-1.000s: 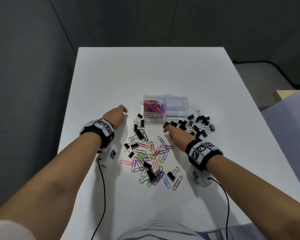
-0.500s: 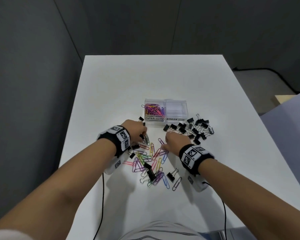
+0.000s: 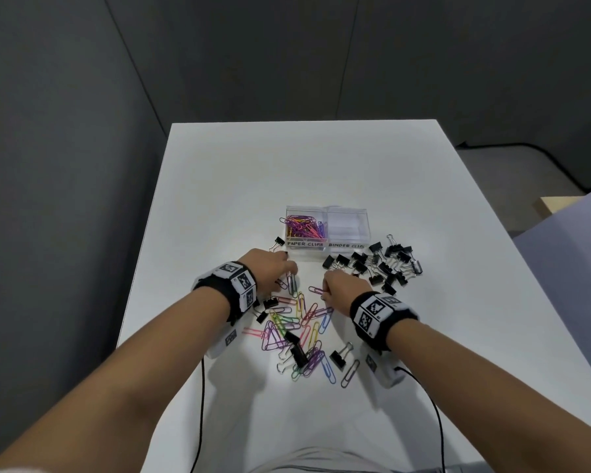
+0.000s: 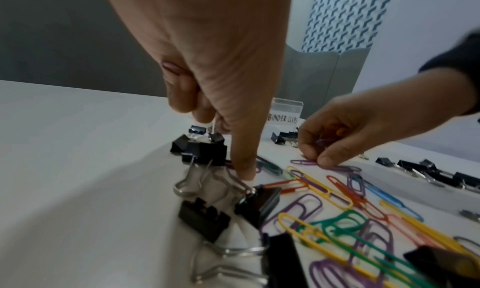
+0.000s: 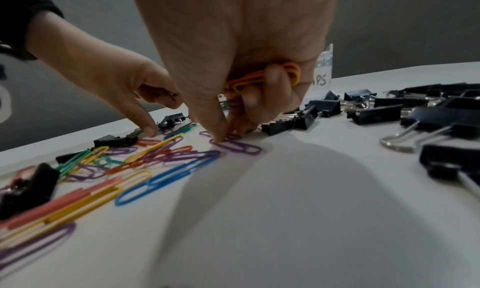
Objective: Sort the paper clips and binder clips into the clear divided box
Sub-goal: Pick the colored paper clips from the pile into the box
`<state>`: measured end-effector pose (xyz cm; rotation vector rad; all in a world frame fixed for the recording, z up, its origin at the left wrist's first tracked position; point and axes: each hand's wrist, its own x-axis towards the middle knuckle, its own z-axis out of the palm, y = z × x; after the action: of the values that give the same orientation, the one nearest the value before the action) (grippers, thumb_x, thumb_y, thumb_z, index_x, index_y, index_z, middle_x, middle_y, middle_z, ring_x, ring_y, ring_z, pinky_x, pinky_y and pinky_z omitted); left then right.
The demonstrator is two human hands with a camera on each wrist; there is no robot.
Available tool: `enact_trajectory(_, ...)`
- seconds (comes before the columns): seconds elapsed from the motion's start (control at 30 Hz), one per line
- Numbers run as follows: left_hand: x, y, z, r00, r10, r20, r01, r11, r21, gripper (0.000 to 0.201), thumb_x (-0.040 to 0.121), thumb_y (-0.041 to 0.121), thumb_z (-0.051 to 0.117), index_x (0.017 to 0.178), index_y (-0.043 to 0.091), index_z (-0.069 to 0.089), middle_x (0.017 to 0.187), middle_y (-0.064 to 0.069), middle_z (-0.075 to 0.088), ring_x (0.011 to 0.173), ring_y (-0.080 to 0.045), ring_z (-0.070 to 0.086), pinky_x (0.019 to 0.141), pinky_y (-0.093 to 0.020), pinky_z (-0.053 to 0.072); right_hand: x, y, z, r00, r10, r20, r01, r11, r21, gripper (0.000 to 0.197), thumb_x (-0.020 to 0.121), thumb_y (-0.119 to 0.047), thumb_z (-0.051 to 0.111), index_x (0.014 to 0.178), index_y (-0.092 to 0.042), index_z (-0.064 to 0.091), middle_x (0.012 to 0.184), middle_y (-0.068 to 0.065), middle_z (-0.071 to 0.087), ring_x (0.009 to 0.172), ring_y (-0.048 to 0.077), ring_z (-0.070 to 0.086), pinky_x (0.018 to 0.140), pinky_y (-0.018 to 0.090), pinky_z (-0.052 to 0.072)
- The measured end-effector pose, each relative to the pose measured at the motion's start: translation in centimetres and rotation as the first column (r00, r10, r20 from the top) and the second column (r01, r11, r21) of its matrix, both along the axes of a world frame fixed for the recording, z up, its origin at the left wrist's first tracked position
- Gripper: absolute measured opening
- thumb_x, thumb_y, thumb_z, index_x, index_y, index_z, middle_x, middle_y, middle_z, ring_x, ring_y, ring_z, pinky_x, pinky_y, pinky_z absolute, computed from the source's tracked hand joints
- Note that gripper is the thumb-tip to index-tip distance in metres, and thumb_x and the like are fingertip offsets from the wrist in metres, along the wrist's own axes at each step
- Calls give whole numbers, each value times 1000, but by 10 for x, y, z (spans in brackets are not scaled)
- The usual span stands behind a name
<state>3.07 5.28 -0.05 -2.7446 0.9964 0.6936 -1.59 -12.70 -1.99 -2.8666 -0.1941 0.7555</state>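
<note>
The clear divided box (image 3: 349, 230) holds coloured paper clips (image 3: 304, 227) in its left compartment; the right one is bare. Loose paper clips (image 3: 297, 322) lie in a pile before it, mixed with some black binder clips (image 3: 299, 353). More binder clips (image 3: 382, 264) sit in a cluster to the right. My right hand (image 5: 226, 134) holds orange and yellow clips (image 5: 262, 79) in its curled fingers and pinches at a purple clip (image 5: 236, 146) on the table. My left hand (image 4: 233, 148) presses its thumb tip (image 4: 244, 173) on a purple clip; its other fingers are curled, and a grip is unclear.
One binder clip (image 3: 278, 242) lies left of the box. Black cables (image 3: 202, 404) run from both wrist units toward me. The white table (image 3: 304, 165) drops off at left and right edges. A cable (image 3: 543, 155) lies on the floor beyond the right edge.
My left hand came from beside the box's left side onto the top of the pile. My right hand drew back from the binder clips to the purple clip.
</note>
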Motion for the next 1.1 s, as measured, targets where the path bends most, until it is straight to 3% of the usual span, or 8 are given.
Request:
enact_trajectory(0.1,3,-4,-2,999,-42,24,42,999,1,34,94,29,54,126,20,50,128,-5,51,104,-28,61,79,-32,48,-3,-1,-1,997,33,69,-32,999,-5,23,95,-13,44,115,-6,50,120,12,52,98,33,60,79,38,47)
enact_trajectory(0.3,7,-6,-5,999,-38,9,37,999,24,28,95,29,51,119,14,55,128,-6,49,105,-27,60,79,-33,48,-5,-12,2,992,124,34,-125,992,30,37,91,-31,52,121,-9,49,124,8,46,98,29,59,75,34,46)
enact_trajectory(0.47,0,-13,-9,998,-56,41,53,996,75,35,101,29,38,126,7,47,136,-10,45,104,-31,61,80,-38,49,-3,-18,1,990,133,44,-133,991,1,22,91,-21,53,110,-8,53,119,9,50,94,27,61,79,36,54)
enact_trajectory(0.73,-2,-14,-5,991,-86,98,79,994,80,25,99,18,41,119,7,51,120,-9,56,100,-30,61,76,-37,47,0,-9,1,978,188,92,-179,979,-100,22,96,-16,39,110,-5,52,110,12,57,94,29,61,74,37,50)
enact_trajectory(0.93,0,-9,0,988,134,81,-127,987,-94,25,99,18,34,111,9,54,105,-9,67,95,-28,63,76,-32,46,4,-17,11,978,127,167,-118,991,-66,22,97,-19,37,111,-7,49,87,7,60,73,22,52,65,32,45)
enact_trajectory(1.1,3,-6,-1,970,229,81,-212,961,-176,30,100,21,30,114,9,53,102,-10,66,93,-28,60,75,-33,43,7,-22,17,993,-23,113,16,998,64,29,98,-19,40,125,-14,45,110,9,65,95,29,62,80,37,48)
